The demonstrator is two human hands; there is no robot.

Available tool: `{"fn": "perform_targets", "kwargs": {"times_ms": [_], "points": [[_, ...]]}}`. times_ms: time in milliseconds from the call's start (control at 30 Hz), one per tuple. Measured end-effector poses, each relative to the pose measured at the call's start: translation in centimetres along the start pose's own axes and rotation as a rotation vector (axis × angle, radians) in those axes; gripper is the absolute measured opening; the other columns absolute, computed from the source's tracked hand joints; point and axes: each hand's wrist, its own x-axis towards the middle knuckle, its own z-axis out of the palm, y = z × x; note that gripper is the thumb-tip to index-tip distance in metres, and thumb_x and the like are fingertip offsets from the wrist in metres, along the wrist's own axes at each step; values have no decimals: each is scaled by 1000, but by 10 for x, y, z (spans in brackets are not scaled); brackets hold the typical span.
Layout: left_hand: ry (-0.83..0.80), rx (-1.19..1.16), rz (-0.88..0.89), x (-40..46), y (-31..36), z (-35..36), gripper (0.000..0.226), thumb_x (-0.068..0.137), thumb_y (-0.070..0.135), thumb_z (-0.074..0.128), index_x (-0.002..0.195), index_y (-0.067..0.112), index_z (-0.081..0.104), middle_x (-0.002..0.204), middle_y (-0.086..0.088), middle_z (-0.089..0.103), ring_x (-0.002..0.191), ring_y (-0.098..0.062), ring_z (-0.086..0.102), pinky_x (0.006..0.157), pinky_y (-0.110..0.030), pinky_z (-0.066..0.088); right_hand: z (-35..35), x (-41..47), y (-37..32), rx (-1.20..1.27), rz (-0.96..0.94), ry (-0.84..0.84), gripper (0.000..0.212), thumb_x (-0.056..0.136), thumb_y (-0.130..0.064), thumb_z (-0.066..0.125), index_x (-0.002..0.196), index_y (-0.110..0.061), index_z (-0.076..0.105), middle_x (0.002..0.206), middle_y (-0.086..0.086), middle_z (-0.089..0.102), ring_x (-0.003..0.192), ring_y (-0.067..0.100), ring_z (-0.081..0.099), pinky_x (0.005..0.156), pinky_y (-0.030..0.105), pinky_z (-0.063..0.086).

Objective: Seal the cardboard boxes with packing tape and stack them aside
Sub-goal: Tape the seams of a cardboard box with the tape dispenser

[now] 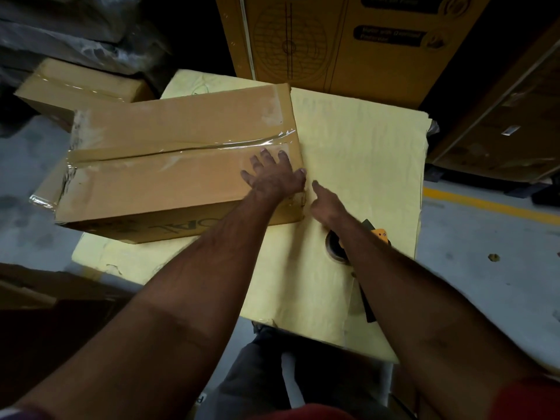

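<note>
A dim storeroom with a grey concrete floor (472, 286) holds a low work surface covered by a pale yellow sheet (348, 165). Nearest on it, under the right forearm, lies a tape dispenser (338, 245) with a yellow handle. The right hand (328, 204) reaches toward the box end, index finger extended; its other fingers cannot be made out. The left hand (274, 175) presses flat, fingers spread, on the cardboard box (169, 177). The box lies closed, long axis left to right, clear tape (188, 148) along its seam. Beyond stand a taped smaller box (81, 86) and a tall printed carton (342, 40).
</note>
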Motion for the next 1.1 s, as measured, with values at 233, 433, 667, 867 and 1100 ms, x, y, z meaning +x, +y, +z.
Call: {"fn": "perform_targets", "kwargs": {"times_ms": [233,433,667,867,1100], "points": [[116,30,-60,-4,13,29,97,92,66,42,158,15,-8,163,-20,-18,148,-45,-16,112,-70,-6,-11,1,-5,124,-74,337,59,92,5,39,148,-13,41,141,9,57,127,29,55,100,39,49],[45,174,80,-49,-9,44,100,92,60,49,157,11,-8,163,-21,-17,149,-46,-10,114,-69,0,-22,-1,-41,-42,-319,384,52,91,-1,42,141,-13,49,142,10,52,130,31,47,103,39,43],[-33,447,411,-108,-109,56,95,92,46,54,158,20,-10,164,-14,-19,151,-38,-12,117,-61,1,-13,15,-91,-570,-241,218,61,98,-44,43,154,-31,20,166,15,1,152,35,-2,118,61,4],[8,494,383,-113,-178,40,94,95,40,57,157,33,-13,166,-5,-17,152,-35,-7,118,-56,7,3,5,-79,-649,-192,84,75,96,-65,36,157,-35,5,163,19,1,140,41,25,102,56,34],[-93,524,329,-106,-241,-11,80,97,17,57,157,34,7,167,-1,-8,153,-32,0,121,-54,12,50,-29,-113,-614,-61,126,80,93,-68,42,158,-30,13,137,22,37,119,34,48,92,41,46]]}}
